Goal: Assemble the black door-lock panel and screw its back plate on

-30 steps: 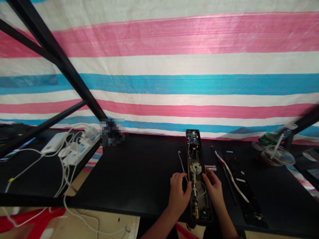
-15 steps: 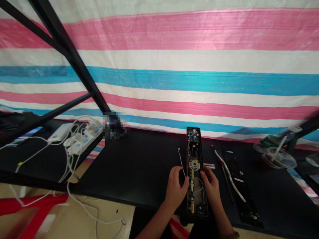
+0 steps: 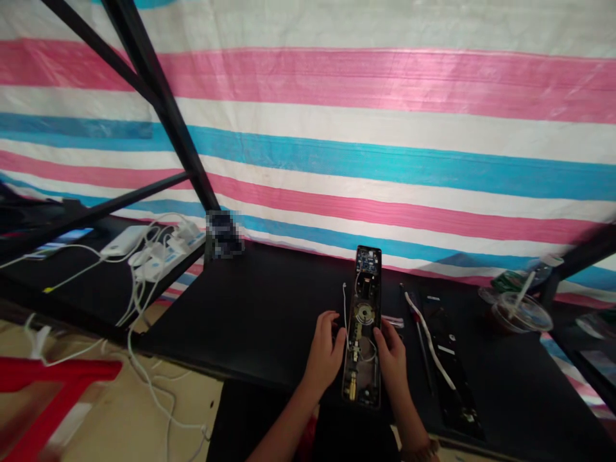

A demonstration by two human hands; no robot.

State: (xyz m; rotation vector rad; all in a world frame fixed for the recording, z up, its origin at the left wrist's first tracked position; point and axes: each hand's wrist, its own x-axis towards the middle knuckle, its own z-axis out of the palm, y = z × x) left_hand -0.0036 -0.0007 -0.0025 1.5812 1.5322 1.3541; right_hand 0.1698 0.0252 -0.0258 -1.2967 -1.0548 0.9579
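Observation:
A long, narrow black device housing [image 3: 375, 369] lies open before me, with a circuit board [image 3: 368, 262] at its far end, a round metal disc [image 3: 364, 313] mid-way and brass-coloured fittings [image 3: 353, 386] near me. My right hand [image 3: 392, 353] grips the housing's right edge, thumb on the rim. On the other side, my left hand [image 3: 326, 353] is just off the left edge, thumb and fingers apart, with nothing visible between them. A thin white wire [image 3: 345, 311] runs along the housing's left side, close to the left thumb.
Right of the housing lie a small clear bag [image 3: 393, 322], a dark pen-like tool [image 3: 426, 353], a white braided cord [image 3: 436, 356] and a long black panel [image 3: 447, 375]. Farther right stands a plastic cup [image 3: 522, 313] with a straw. At left is a power strip [image 3: 163, 260] with tangled white cables.
My left hand has come away from the housing's left edge, and its thumb and fingers have parted from the thin wire. My right hand stays on the housing. The camera view has tilted slightly.

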